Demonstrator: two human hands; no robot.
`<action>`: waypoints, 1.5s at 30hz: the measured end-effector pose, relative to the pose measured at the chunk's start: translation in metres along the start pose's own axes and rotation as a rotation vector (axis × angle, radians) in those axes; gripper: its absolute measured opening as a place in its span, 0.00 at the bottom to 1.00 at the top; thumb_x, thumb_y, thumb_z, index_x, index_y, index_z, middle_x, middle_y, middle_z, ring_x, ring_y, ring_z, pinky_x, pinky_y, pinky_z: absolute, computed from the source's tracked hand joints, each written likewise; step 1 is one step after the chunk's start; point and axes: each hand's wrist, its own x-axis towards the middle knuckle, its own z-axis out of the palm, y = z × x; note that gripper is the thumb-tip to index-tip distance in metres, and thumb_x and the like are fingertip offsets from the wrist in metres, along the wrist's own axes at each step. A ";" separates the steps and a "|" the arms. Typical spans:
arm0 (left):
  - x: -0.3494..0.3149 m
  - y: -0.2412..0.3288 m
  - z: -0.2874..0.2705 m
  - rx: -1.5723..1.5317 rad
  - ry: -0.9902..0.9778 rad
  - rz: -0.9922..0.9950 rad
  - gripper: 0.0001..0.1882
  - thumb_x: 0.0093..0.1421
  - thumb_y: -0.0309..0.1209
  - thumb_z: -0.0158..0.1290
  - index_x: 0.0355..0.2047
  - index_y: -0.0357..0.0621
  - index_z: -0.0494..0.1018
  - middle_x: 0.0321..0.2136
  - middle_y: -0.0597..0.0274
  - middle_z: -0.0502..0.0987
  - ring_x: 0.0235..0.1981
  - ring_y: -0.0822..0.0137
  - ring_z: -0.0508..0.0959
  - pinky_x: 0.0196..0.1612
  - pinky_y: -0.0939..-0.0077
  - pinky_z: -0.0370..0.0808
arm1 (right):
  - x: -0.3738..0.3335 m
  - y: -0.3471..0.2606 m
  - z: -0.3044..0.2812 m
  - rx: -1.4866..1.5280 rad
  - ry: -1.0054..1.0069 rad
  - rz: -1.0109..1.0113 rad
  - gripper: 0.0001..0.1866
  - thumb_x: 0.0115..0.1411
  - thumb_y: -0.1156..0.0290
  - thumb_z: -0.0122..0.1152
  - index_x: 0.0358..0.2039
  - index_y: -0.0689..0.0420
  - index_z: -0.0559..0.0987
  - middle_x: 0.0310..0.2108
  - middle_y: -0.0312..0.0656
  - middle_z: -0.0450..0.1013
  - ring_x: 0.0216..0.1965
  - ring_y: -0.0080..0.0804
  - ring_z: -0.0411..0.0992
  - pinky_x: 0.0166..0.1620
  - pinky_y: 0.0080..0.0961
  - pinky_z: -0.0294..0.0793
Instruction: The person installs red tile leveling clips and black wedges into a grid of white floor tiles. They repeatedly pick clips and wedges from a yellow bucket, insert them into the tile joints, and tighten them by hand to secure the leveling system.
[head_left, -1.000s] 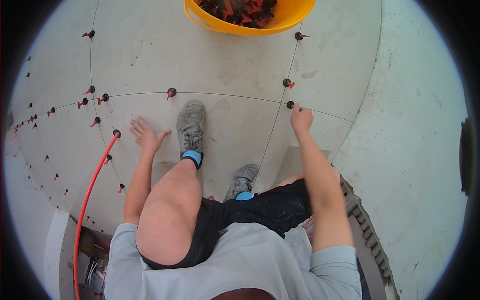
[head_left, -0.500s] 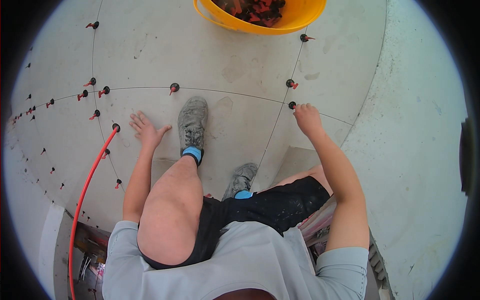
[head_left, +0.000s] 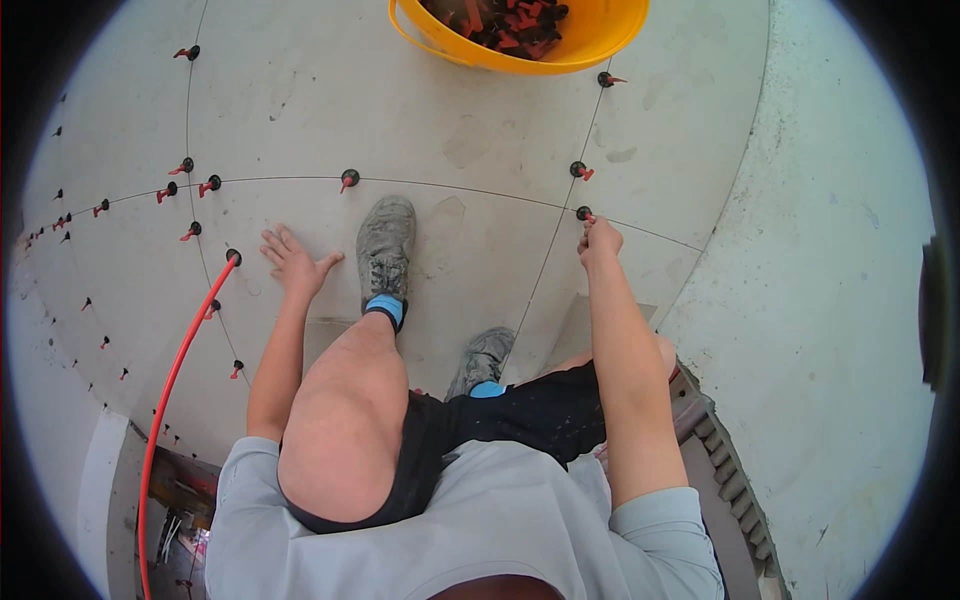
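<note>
Clip (head_left: 583,213) just beyond our right hand (head_left: 601,240) has its red handle (head_left: 591,219) pinched in our fingers; we'd best turn it evenly, clip upright, while our left hand (head_left: 292,264), spread open, rests on the floor tile (head_left: 490,265).

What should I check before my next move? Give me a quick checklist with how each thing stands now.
1. Right hand at the red-handled black disc near the seam crossing: ok.
2. Firm hold on that handle: cannot tell; the hand hides most of it.
3. Left hand palm down on the floor, spread: ok.
4. Left shoe clear of the nearest disc: ok.
5. Red and black pieces in the yellow bucket: ok.
6. Whole bucket in view: not ok; the picture's top edge cuts it off.
</note>
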 end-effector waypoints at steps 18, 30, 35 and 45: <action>-0.001 0.002 -0.003 -0.012 0.012 0.009 0.75 0.37 0.58 0.70 0.70 0.39 0.29 0.69 0.35 0.27 0.69 0.30 0.33 0.57 0.21 0.53 | -0.032 -0.011 -0.097 -1.202 -0.452 -0.759 0.17 0.57 0.61 0.60 0.21 0.64 0.79 0.17 0.45 0.71 0.20 0.34 0.69 0.27 0.33 0.68; 0.002 -0.005 0.001 0.036 -0.018 0.015 0.75 0.37 0.57 0.70 0.70 0.39 0.30 0.70 0.37 0.27 0.69 0.31 0.32 0.57 0.21 0.53 | -0.161 -0.311 0.003 -0.117 -0.706 -1.361 0.16 0.66 0.61 0.53 0.42 0.60 0.79 0.39 0.44 0.77 0.38 0.32 0.74 0.42 0.29 0.75; -0.001 0.000 0.002 -0.014 -0.005 -0.006 0.75 0.37 0.56 0.71 0.70 0.40 0.29 0.70 0.38 0.26 0.69 0.32 0.31 0.59 0.22 0.51 | -0.098 -0.175 0.014 -0.955 -0.335 -1.515 0.14 0.57 0.66 0.64 0.39 0.63 0.80 0.33 0.48 0.79 0.32 0.39 0.76 0.38 0.33 0.74; -0.002 0.000 -0.003 -0.019 0.005 -0.011 0.75 0.37 0.55 0.71 0.70 0.41 0.29 0.70 0.39 0.26 0.69 0.32 0.31 0.59 0.24 0.51 | -0.033 -0.089 0.011 -1.646 -0.254 -1.719 0.13 0.54 0.62 0.66 0.31 0.56 0.74 0.29 0.40 0.73 0.34 0.39 0.73 0.38 0.36 0.73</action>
